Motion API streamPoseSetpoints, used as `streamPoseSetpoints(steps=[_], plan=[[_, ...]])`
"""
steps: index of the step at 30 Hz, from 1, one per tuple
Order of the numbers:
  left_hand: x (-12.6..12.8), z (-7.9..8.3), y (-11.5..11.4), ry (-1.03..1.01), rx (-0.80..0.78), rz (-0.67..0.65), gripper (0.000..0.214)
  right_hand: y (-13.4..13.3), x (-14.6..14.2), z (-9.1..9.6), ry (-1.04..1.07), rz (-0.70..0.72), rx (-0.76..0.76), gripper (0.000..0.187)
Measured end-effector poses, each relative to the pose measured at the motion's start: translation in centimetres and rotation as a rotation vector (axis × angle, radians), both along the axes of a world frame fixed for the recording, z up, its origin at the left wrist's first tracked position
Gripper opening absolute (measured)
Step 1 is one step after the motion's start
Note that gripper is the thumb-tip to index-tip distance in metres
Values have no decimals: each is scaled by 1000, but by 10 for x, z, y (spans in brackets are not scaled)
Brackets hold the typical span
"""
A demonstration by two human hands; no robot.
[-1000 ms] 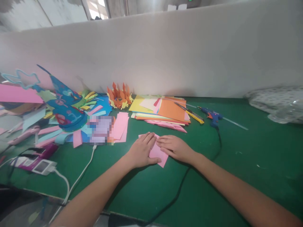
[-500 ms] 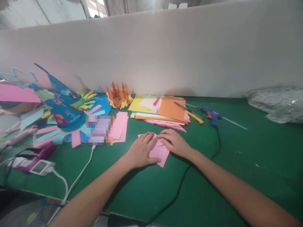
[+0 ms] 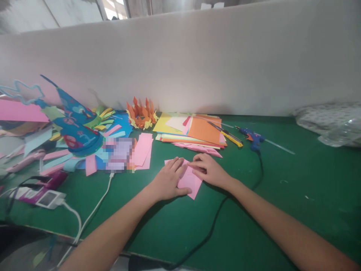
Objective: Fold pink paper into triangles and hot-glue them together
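Note:
On the green table a folded piece of pink paper (image 3: 186,183) lies under both hands, one corner pointing toward me. My left hand (image 3: 168,179) is spread flat over its left side, thumb stretched along the lower part. At the paper's upper right, my right hand (image 3: 210,171) touches the surface with its fingertips. Its thumb and forefinger are apart, with a gap showing between them. Part of the paper is covered by my fingers. Just beyond are narrow pink paper pieces (image 3: 197,148) beside a stack of coloured paper (image 3: 207,131).
A yellow utility knife (image 3: 232,138) rests by the stack; a blue glue gun (image 3: 252,139) lies right of it, its dark cord (image 3: 214,226) crossing the table. Leftward are an orange paper crown (image 3: 141,114), blue cone hats (image 3: 81,137), pink sheets (image 3: 143,150) and a white cable (image 3: 98,205).
The thumb and forefinger of my right hand have parted slightly, and the small raised flap beneath them now looks flatter. My left hand stays in place.

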State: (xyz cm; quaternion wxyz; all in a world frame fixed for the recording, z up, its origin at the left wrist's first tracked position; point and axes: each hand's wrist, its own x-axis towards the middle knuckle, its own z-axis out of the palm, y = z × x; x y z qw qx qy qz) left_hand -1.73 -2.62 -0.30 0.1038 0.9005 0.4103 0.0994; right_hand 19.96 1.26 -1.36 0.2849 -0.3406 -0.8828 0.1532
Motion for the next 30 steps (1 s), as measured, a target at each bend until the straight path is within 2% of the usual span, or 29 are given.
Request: streamPoseSetpoints(steps=[8,13,17,30], plan=[[-1,-1,1,-7,-27,-3,80,-3,-3,-1,46,-31,34,18],[0,-1,0,-9,-36,-6,81,-3,-2,3,-22,165,94,18],[-1,-2,0,-26,-22,-13,80,-4,1,7,-75,227,89,21],[0,0,-1,8,10,-9,79,-7,4,7,-103,231,96,25]])
